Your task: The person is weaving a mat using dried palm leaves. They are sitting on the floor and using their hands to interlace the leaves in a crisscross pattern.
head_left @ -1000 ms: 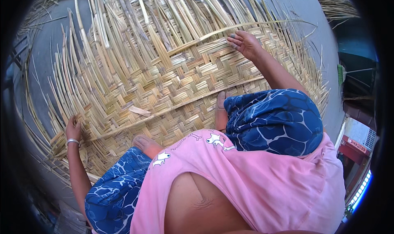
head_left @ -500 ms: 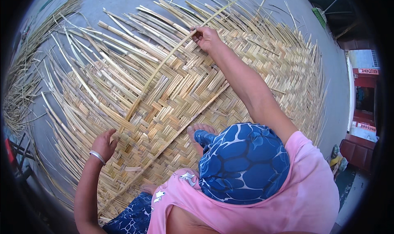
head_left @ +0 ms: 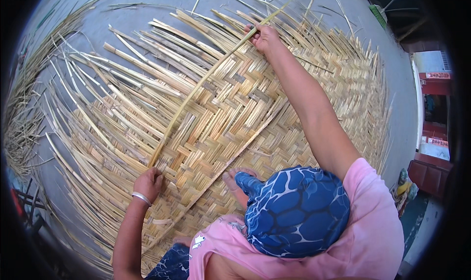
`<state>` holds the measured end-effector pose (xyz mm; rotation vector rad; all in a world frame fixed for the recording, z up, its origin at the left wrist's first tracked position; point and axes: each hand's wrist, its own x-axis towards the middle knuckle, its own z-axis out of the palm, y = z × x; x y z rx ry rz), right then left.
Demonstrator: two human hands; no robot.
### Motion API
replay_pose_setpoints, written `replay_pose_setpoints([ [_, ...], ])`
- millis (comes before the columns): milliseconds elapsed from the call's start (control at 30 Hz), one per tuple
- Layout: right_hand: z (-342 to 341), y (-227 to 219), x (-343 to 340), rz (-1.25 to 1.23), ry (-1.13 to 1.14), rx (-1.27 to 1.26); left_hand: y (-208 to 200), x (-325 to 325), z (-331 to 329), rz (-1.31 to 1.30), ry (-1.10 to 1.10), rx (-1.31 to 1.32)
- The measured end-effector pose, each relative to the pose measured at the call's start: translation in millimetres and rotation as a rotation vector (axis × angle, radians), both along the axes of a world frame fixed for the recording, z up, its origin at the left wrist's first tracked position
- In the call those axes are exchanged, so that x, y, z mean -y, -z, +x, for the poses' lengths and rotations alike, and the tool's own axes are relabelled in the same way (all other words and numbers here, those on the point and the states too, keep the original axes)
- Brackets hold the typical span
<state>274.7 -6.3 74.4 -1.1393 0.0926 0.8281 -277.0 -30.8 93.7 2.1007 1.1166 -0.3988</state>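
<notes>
A large herringbone mat (head_left: 216,147) of split, straw-coloured reed spreads beneath me, its loose strip ends fanning out to the left and far side. One long greenish-yellow reed strip (head_left: 196,89) lies diagonally across the weave. My right hand (head_left: 262,38) pinches this strip toward its far part, near the mat's far edge. At the strip's near end, my left hand (head_left: 148,184), with a silver bangle on the wrist, has its fingers curled closed against it, low over the weave. Those left fingertips are partly hidden.
My bare foot (head_left: 235,179) rests on the mat beside a thin straight strip running across it. A heap of loose reed (head_left: 24,118) lies at the far left on the grey floor (head_left: 117,22). A green broom head (head_left: 379,16) and dark red furniture (head_left: 428,174) stand to the right.
My left hand has moved right and up to the strip's near end, its fingers curling closed. My right hand has shifted slightly right and away, still holding the strip.
</notes>
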Motion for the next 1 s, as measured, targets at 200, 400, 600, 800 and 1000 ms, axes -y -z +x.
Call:
replay_pose_setpoints([
  [200, -37.9, -65.0, -16.4, -0.056, -0.022, 0.327, -9.8, -0.4, 10.8, 0.036, -0.050, -0.014],
  [400, -178.8, -141.0, -12.8, -0.111, -0.708, 1.535, -111.4, -20.0, 77.1, 0.867, 0.091, 0.668],
  [600, -289.6, -156.1, 25.8, 0.138, -1.032, 2.225, -148.1, -34.5, 75.9, 1.227, 0.105, 0.454],
  [800, -300.5, -138.1, 47.9, 0.036, -1.099, 2.101, -110.5, -14.5, 52.7, 1.000, 0.114, 0.448],
  [1000, -313.8, -130.3, 68.9, -0.015, -1.117, 2.036, -92.3, 5.4, 58.9, 0.961, -0.025, 0.472],
])
